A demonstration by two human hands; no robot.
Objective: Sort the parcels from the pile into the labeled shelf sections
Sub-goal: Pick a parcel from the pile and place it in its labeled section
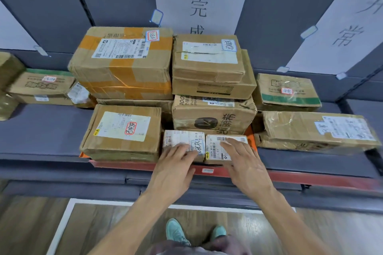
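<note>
The left hand's fingers [184, 150] lie straight and flat on top of a small brown cardboard box with a white label [179, 138]. They press on it but do not wrap round it. The right hand's fingers [232, 145] lie just as flat on a second small brown box with a barcode label [215, 151].

The two boxes sit side by side and touch, at the near edge of the grey shelf [41, 130]. Each box lies just past its own hand, on the far side, so each hand is nearest its own box.

A big brown box with black print [213, 116] stands right behind them. A wide brown box with a red stamp [122, 132] sits just to the left.

The hands hide the near parts of the small boxes, so I cannot tell which way is their long side. The white paper sign [199, 2] on the far wall is cut off at the top, and boxes hide its bottom.
</note>
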